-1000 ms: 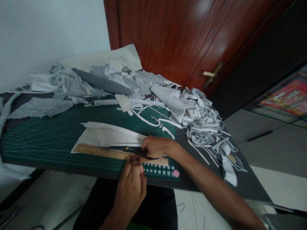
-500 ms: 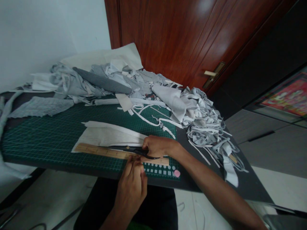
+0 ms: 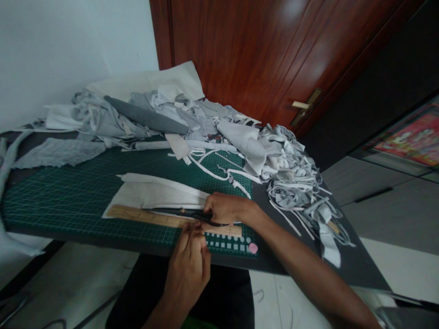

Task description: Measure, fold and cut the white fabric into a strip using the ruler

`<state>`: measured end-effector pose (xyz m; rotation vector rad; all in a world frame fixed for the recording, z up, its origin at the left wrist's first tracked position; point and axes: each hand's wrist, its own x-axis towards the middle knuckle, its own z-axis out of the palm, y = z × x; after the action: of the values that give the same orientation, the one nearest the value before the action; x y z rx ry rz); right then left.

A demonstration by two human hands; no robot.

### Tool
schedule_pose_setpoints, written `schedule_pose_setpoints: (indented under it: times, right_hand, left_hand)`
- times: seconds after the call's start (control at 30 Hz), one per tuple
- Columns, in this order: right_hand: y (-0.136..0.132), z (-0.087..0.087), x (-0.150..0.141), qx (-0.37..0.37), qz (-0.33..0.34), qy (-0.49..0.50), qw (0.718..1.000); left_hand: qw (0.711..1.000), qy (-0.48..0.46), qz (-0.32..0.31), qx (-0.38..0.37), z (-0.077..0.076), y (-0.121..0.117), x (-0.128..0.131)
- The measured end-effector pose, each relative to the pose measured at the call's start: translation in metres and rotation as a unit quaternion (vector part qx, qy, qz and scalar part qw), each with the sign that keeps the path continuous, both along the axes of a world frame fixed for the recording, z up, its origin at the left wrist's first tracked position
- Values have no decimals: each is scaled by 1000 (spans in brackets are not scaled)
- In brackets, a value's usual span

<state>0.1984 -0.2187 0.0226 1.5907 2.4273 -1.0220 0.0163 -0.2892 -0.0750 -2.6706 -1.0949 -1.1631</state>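
Observation:
A pale piece of fabric [image 3: 147, 194] lies on the green cutting mat [image 3: 61, 196], with a wooden ruler [image 3: 137, 214] along its near edge. Black scissors [image 3: 181, 212] are in my right hand [image 3: 224, 209], its fingers closed around the handles and the blades pointing left along the ruler. My left hand [image 3: 190, 256] is closer to me, its fingers bunched together and pressed on the ruler just below the scissors. The fingertips partly cover the ruler; whether they also pinch fabric there, I cannot tell.
Grey and white fabric scraps [image 3: 113, 119] pile along the back of the dark table [image 3: 356, 269], with a tangle of cut strips [image 3: 291, 183] at the right. A pink round piece [image 3: 253, 248] rests at the mat's near right corner. A wooden door [image 3: 233, 55] stands behind.

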Motion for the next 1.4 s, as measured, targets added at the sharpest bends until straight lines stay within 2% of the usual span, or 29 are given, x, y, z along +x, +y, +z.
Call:
schedule_pose_setpoints:
  times: [0.2,0.93,1.2,1.4]
  right_hand:
    - [1,1,1,11,13,-13,1000]
    - [6,5,-2,-57,6,-12,998]
    - [10,13,-6,-78,3,-20,997]
    - [14,11,-8,-87,10,-2,996]
  left_hand:
    - [1000,7,-2,0,-1,0,-1]
    - [1000,4,-7,-7,0,0,-1]
    - [1000,-3,-3,-13,1,0,-1]
    - [1000,-3,-9,-14,1,-1,-1]
